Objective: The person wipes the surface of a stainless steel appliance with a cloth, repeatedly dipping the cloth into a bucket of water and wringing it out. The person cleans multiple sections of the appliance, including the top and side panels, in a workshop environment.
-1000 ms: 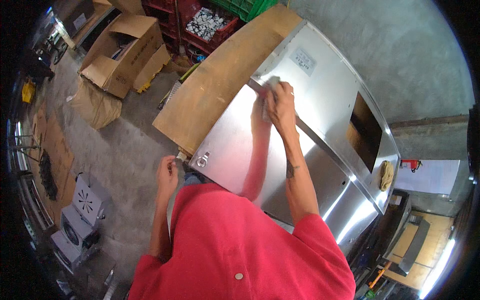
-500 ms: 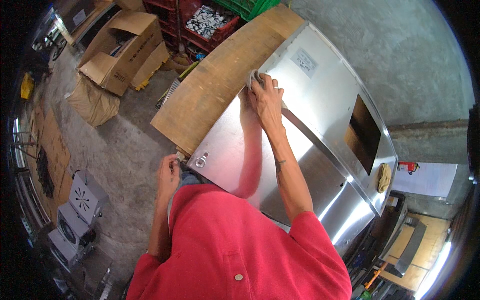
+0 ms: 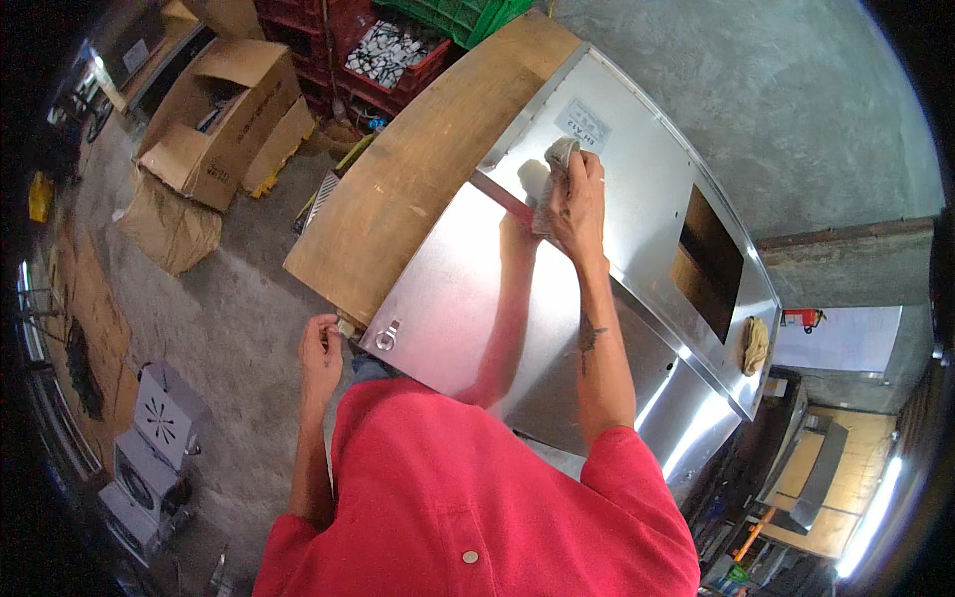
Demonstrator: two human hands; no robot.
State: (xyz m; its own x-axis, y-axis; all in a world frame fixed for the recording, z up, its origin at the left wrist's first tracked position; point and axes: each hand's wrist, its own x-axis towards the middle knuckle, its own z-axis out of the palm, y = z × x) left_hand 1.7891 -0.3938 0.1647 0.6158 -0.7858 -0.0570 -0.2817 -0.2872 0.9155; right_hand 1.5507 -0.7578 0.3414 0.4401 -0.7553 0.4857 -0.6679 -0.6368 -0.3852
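Observation:
My right hand (image 3: pixel 579 207) is closed around a grey rag (image 3: pixel 543 217), above the upper side of a large shiny sheet-metal housing (image 3: pixel 458 269). The rag bunches up past the fingertips, and its reflection shows in the metal beside it. Low on the left, my left hand (image 3: pixel 319 350) hangs with curled fingers by the near corner of a wooden board (image 3: pixel 418 169). Something small and pale is at its fingertips; I cannot make out what. A round latch (image 3: pixel 387 335) sits near the housing's closest corner. Farther right, the housing has a rectangular cutout (image 3: pixel 708 261).
A yellowish cloth (image 3: pixel 756 344) lies on the housing's right end. Beyond the board stand a red crate (image 3: pixel 393 70) of small parts and an open cardboard box (image 3: pixel 224 114). Grey metal boxes (image 3: pixel 159 418) rest on the floor at left. A concrete wall (image 3: pixel 816 119) rises behind.
My right hand has moved the rag right, away from the housing's board-side edge and farther onto its surface. My left hand stays by the board's corner. The whole view has shifted slightly.

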